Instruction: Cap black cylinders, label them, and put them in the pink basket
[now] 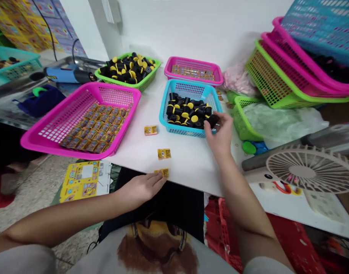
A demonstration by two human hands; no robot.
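My right hand [220, 133] reaches into the near right corner of a blue basket [174, 130] full of black and yellow cylinders [188, 110]; its fingers curl around one black cylinder [213, 121]. My left hand [141, 186] rests at the white table's front edge, fingertips pinching a small yellow packet [163, 173]. Two more yellow packets, one nearer [164, 153] and one farther [151, 130], lie on the table between the baskets.
A large pink basket [48, 133] holds rows of packets at left. Behind stand a green basket [146, 82] of cylinders and a small pink basket [217, 78]. Stacked baskets [277, 87] tilt at right. A white fan [306, 171] sits near right.
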